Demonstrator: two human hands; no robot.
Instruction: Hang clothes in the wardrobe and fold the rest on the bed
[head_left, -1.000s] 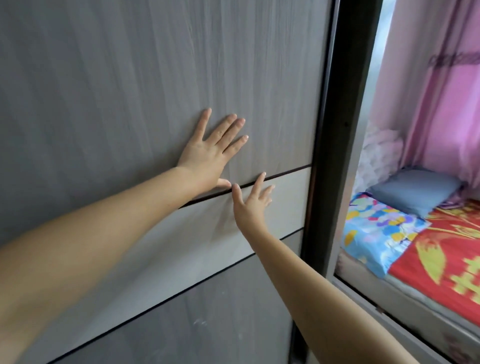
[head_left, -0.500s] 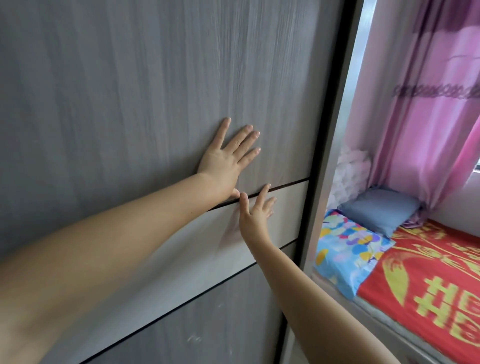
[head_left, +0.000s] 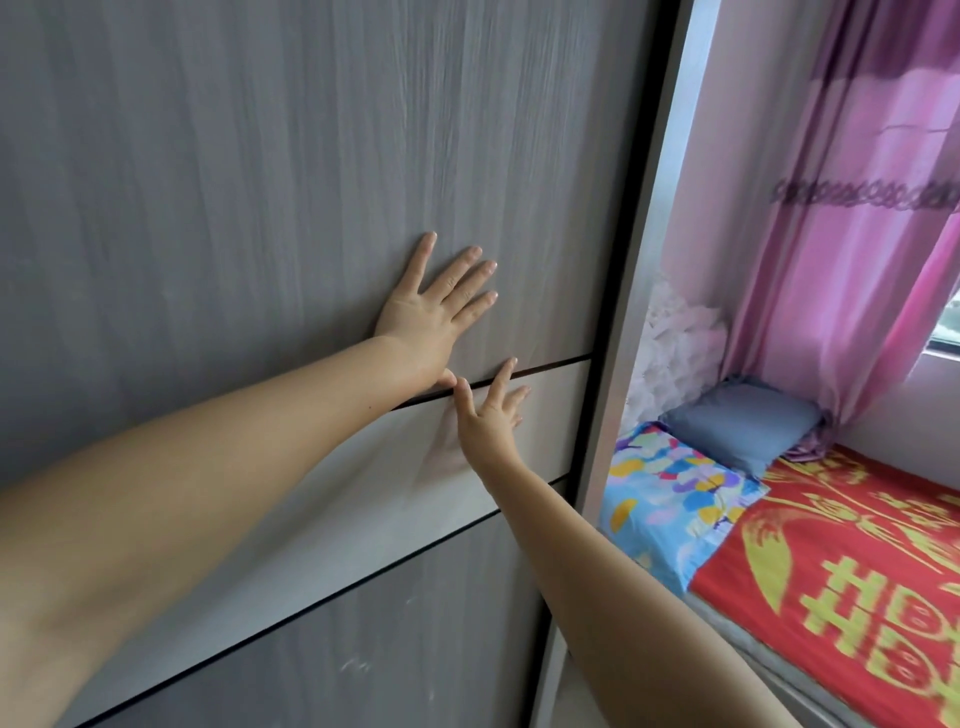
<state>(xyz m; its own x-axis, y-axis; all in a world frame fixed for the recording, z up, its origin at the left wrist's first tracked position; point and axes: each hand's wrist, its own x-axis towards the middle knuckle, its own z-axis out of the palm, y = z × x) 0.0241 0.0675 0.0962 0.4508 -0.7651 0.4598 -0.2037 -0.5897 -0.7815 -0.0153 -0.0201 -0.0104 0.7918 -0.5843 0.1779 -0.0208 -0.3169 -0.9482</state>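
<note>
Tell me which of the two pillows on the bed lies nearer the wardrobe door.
The colourful patterned pillow, blue with yellow and purple patches. It lies beside the wardrobe door; the plain grey-blue pillow sits behind it, toward the curtain.

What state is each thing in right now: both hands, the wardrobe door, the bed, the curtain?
left hand: flat, fingers spread, pressing on the door's upper grey panel.
right hand: fingers straight, pressing on the pale middle band.
wardrobe door: covers the wardrobe front; no interior visible.
bed: covered by a red spread, no clothes visible on it.
blue pillow: lying at the bed's head.
curtain: hanging, drawn aside from the window.
</note>
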